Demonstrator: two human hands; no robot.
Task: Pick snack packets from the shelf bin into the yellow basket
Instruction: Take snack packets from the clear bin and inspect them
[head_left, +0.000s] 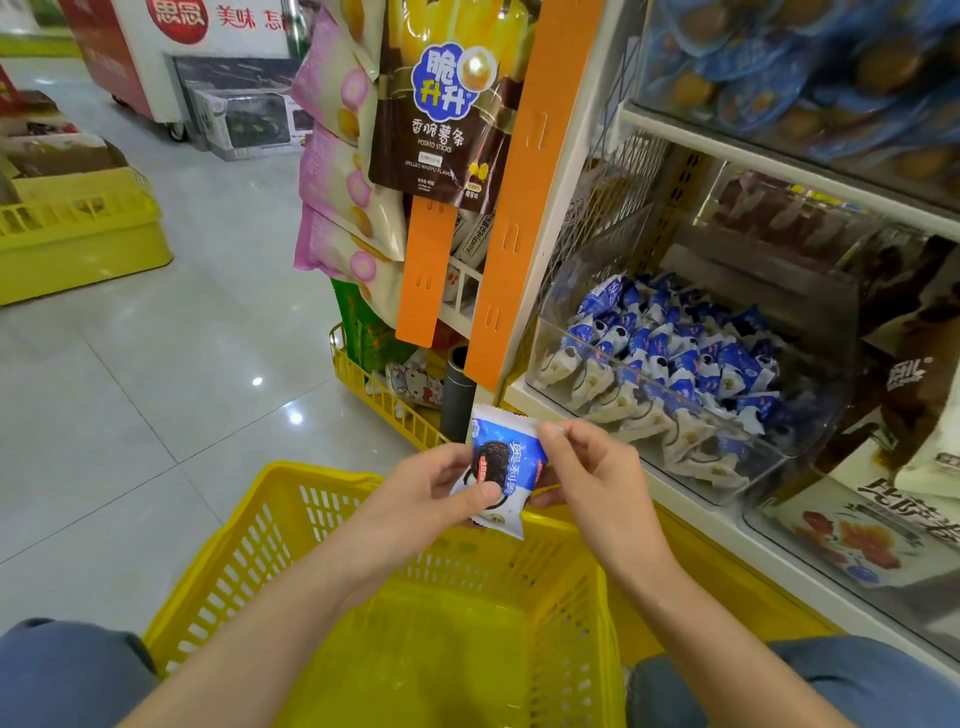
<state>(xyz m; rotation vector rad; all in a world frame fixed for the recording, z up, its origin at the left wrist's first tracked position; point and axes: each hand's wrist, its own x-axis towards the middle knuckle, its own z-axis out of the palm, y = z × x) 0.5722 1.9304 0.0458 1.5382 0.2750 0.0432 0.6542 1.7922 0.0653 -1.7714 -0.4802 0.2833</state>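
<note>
Holding one snack packet (501, 467) between both grips, I have it just above the far rim of the yellow basket (311, 480). My left grip (441, 493) pinches its lower left part, with the thumb laid flat on the printed front. My right grip (592, 475) pinches the upper right corner between thumb and first finger, and the other fingers are curled behind. Both are closed on the wrapper; no hand is free.

The packet stands nearly upright, its long axis rising from the basket, the printed face toward me. Its lower edge hangs over the far rim, so the open inside of the basket lies below the packet and on my side of it. I judge the coming move is short: a little toward me, down, then release.

The shelf bin (769, 457) with many packets of the same kind sits beyond the basket, to the right. My right grip is the nearer one to it, so I think the left one should do the dropping.
</note>
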